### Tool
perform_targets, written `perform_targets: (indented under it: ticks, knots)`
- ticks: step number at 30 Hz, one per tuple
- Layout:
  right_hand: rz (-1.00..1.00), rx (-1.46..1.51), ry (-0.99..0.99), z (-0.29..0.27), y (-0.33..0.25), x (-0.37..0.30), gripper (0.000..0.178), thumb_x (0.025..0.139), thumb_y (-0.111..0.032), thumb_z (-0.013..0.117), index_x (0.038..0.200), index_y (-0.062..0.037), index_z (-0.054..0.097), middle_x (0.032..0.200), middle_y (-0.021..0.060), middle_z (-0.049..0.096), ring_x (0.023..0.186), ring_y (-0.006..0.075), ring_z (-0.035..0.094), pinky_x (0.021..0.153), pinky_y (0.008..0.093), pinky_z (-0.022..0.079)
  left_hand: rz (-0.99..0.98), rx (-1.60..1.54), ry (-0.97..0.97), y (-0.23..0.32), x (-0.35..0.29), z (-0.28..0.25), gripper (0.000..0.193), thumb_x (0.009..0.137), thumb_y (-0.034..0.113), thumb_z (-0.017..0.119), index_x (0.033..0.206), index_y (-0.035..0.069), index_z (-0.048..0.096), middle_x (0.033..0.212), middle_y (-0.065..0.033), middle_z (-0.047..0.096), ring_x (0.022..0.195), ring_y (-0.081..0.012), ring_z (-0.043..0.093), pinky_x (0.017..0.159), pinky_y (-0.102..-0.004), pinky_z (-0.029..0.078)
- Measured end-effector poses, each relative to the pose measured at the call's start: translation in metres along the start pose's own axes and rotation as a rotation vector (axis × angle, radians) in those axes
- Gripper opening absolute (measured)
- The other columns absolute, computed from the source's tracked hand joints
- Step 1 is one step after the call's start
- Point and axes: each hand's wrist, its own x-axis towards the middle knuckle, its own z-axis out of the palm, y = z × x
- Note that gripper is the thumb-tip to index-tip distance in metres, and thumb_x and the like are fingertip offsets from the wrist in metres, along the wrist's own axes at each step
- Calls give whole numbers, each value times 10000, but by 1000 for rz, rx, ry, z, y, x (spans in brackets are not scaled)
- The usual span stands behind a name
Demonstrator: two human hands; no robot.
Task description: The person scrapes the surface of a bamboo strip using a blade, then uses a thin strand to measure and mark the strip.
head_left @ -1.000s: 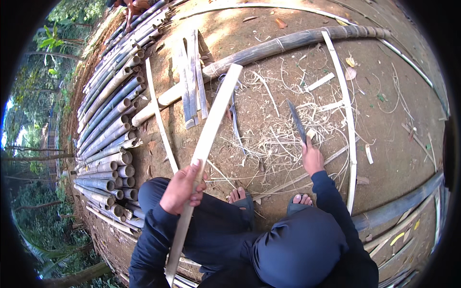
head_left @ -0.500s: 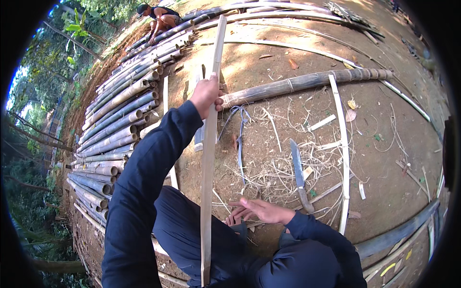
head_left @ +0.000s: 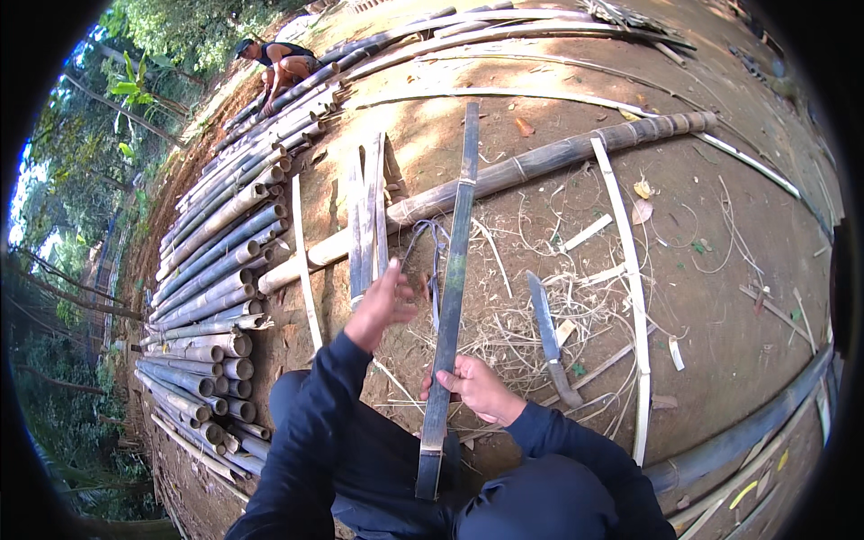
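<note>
A long split bamboo slat (head_left: 456, 261) stands out in front of me, its dark outer skin with green patches facing me. My right hand (head_left: 479, 389) grips it near its lower end, fingers wrapped round the edge. The slat's bottom end hangs over my lap. To the left of the slat, my left hand (head_left: 382, 310) is lifted off it with fingers apart, holding nothing. A machete (head_left: 544, 315) with a wooden handle lies on the ground to the right, beside a heap of thin bamboo shavings (head_left: 504, 328).
One thick bamboo pole (head_left: 558, 157) lies crosswise ahead, with several split slats (head_left: 367, 207) resting across it. Rows of cut bamboo poles (head_left: 220, 261) fill the left. A pale strip (head_left: 625, 270) lies right of the machete. Another person (head_left: 283, 65) crouches at far left.
My left hand has let go of the slat and come down nearer. My right hand has taken hold of it low down. The slat now shows its dark face instead of the pale one.
</note>
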Motion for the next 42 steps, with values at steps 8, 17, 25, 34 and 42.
perform_targets:
  ticks: [8, 17, 25, 34, 42]
  knots:
    - [49, -25, 120, -53, -18, 52, 222, 1035, -179, 501, 1121, 17, 563, 1004, 123, 688, 961, 231, 693, 862, 352, 558, -353, -174, -277, -121, -137, 43, 592, 1037, 551, 290, 1130, 7, 505, 715, -69, 587, 572, -177, 604, 552, -299, 513]
    - [-45, -558, 573, -117, 25, 23, 454, 1016, -300, 563, 1325, 31, 523, 1056, 128, 698, 835, 174, 694, 753, 272, 532, -119, -278, -15, -125, -59, 91, 283, 1048, 353, 465, 986, 77, 463, 628, -18, 493, 411, -134, 481, 397, -270, 434]
    - [-59, -1716, 1789, -221, 18, -210, 375, 963, -275, 579, 1199, 16, 601, 1068, 210, 631, 989, 397, 610, 885, 469, 473, -296, -704, -341, -95, 0, 92, 350, 1056, 405, 411, 1092, 64, 483, 720, 2, 477, 445, -104, 410, 406, -269, 360]
    - [157, -1499, 1513, -252, 97, -280, 395, 924, -329, 620, 1087, 27, 562, 1054, 279, 603, 970, 464, 585, 839, 518, 462, -125, -444, -24, -93, 14, 112, 315, 1056, 383, 438, 974, 85, 495, 636, 43, 422, 399, -34, 245, 375, -251, 159]
    - [122, -1207, 1532, -227, 98, -251, 301, 968, -300, 592, 958, 1, 581, 679, 178, 596, 695, 349, 636, 651, 457, 455, -15, -464, -1, -77, 54, 66, 331, 1048, 382, 459, 933, 76, 514, 627, 48, 425, 400, -42, 240, 382, -260, 156]
